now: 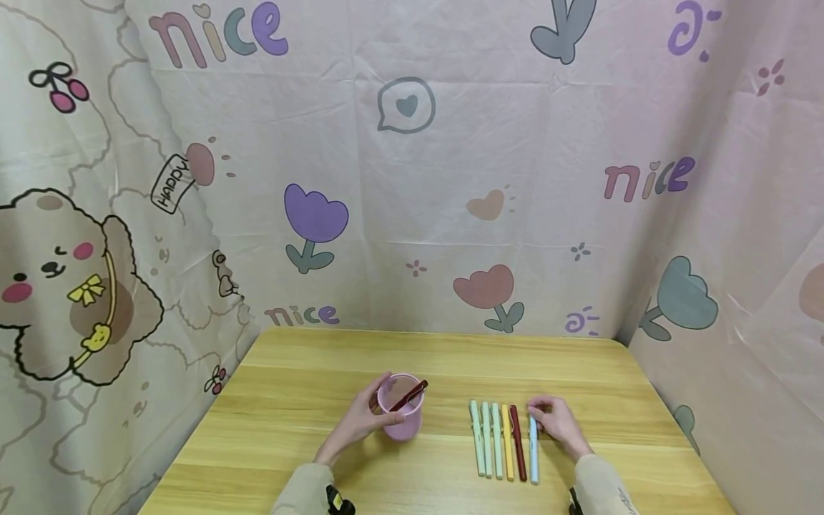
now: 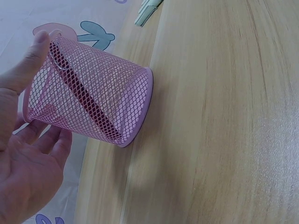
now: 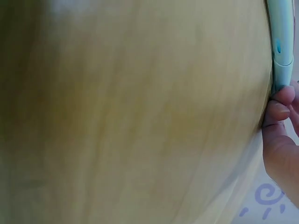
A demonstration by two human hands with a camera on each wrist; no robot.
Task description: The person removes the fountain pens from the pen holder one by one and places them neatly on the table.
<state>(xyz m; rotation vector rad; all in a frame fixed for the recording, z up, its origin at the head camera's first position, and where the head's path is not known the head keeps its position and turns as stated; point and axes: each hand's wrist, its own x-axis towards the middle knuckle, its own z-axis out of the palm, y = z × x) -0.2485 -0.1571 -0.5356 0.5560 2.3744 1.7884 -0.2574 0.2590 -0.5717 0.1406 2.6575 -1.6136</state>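
My left hand grips a pink mesh pen holder near its rim, thumb on one side and fingers around the other. Inside leans a dark red pen, seen through the mesh in the left wrist view; its top sticks out past the rim. My right hand pinches the far end of a light blue pen that lies on the table. In the right wrist view, the fingertips are at the end of this pen.
Left of the blue pen, a second dark red pen, a yellow pen and three mint green pens lie side by side on the wooden table. Printed curtains hang behind the table and at both sides.
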